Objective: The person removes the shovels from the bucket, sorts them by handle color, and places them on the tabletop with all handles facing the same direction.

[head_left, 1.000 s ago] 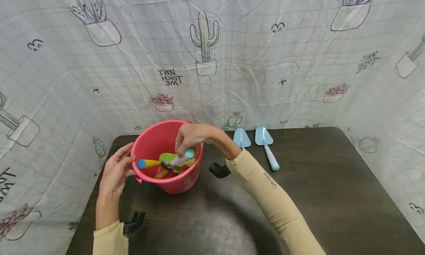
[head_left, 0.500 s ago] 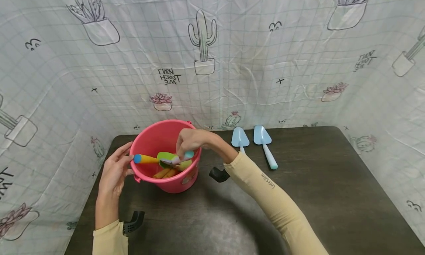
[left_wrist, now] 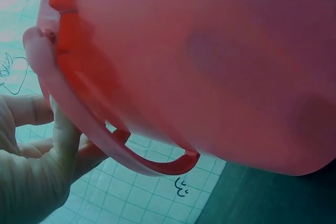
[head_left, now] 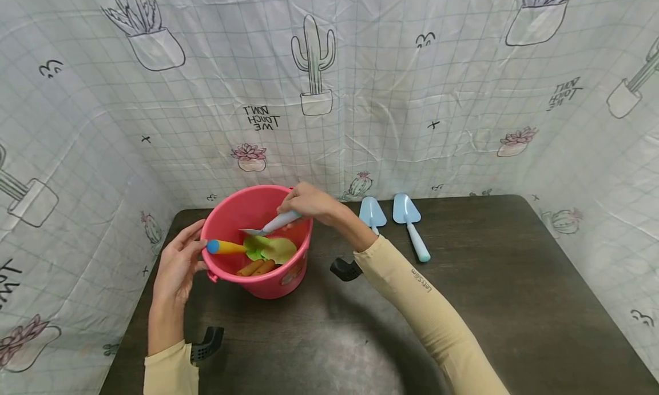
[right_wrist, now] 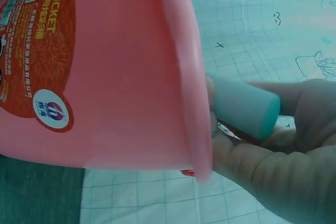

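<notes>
A pink bucket (head_left: 272, 288) stands at the table's left side. My left hand (head_left: 175, 266) grips its left rim; in the left wrist view the fingers are beside the bucket's pink carry handle (left_wrist: 86, 114). Over the right part of the bucket's mouth, my right hand (head_left: 310, 203) holds a small trowel (head_left: 280, 219) by its pale, teal-ended handle (right_wrist: 244, 107). The trowel's blade points left, above the tools inside. Below it lie green scoop-like blades (head_left: 278, 249), a yellow handle with a blue end (head_left: 226, 247) leaning on the left rim, and orange handles (head_left: 250, 267).
Two light-blue trowels lie on the dark table (head_left: 489, 280) at the back: the left trowel (head_left: 372, 212), partly hidden by the right arm, and the right trowel (head_left: 412, 226). A cactus-print cloth (head_left: 391, 98) hangs behind and at both sides.
My right hand dipped into the bucket, then rose with the trowel, whose blade now shows above the other tools. The yellow handle shifted slightly left. My left hand stays on the rim.
</notes>
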{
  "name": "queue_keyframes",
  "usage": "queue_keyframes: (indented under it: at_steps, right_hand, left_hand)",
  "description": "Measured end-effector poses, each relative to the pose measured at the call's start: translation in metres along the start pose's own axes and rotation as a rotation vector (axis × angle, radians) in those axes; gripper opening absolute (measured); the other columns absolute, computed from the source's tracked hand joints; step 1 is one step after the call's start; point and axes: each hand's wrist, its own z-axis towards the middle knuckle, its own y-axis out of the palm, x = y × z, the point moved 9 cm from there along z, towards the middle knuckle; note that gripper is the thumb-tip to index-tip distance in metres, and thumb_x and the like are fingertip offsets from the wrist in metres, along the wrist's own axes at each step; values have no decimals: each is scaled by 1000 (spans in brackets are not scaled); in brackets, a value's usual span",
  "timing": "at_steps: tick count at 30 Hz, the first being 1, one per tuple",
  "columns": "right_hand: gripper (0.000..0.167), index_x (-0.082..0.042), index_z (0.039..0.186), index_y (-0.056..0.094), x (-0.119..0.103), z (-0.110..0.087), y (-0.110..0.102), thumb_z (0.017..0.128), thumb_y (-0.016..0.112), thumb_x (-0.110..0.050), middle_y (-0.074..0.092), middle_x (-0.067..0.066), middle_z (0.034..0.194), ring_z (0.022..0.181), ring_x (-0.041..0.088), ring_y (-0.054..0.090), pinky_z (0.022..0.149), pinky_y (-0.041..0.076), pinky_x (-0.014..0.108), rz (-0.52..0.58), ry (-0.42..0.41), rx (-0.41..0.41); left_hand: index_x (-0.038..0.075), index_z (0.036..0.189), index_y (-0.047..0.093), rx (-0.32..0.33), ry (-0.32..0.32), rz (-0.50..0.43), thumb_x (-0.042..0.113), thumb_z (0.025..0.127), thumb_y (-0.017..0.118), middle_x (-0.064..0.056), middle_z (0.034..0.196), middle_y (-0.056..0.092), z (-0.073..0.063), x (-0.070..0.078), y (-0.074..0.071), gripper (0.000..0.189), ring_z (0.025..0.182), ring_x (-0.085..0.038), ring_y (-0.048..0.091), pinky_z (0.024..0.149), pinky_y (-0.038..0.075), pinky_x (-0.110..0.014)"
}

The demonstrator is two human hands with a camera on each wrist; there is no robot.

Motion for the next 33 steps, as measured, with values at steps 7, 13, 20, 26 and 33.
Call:
queue_keyframes:
  at_steps: [7,13,20,26,33]
  right_hand:
    - [20,15,104,72,2,-2,-6,97,60,1,71,17,85,62,16,69,63,59,23,96,-18,53]
    - [20,15,100,72,1,-6,-4,92,57,4,71,14,85,71,17,67,68,60,26,173,-23,-3]
    - [27,17,109,70,8,-7,0,86,59,8,70,19,109,93,22,62,73,57,26,290,38,-72]
    - [23,15,109,71,12,-9,0,91,58,7,66,18,110,93,25,62,76,59,29,377,56,-103]
    - [18,6,91,73,16,-14,-9,98,56,6,63,15,97,86,27,65,71,61,27,627,67,-21]
  left_hand:
    - [2,157,39,0,7,18,10,107,55,-4,131,54,-1,0,0,53,101,-7,71,70,61,-22]
    - [0,156,39,-20,20,-8,8,106,55,-4,128,55,-2,1,1,53,99,-8,72,67,60,-21]
    - [-2,155,39,-32,27,-35,7,106,55,-3,122,57,-3,2,2,52,93,-7,71,65,60,-21]
    - [-2,154,39,-29,18,-38,7,106,54,-2,122,57,-3,1,2,51,90,-6,70,64,59,-20]
    - [0,155,39,-25,17,-29,9,106,56,-2,125,56,-3,0,1,53,95,-7,71,65,60,-20]
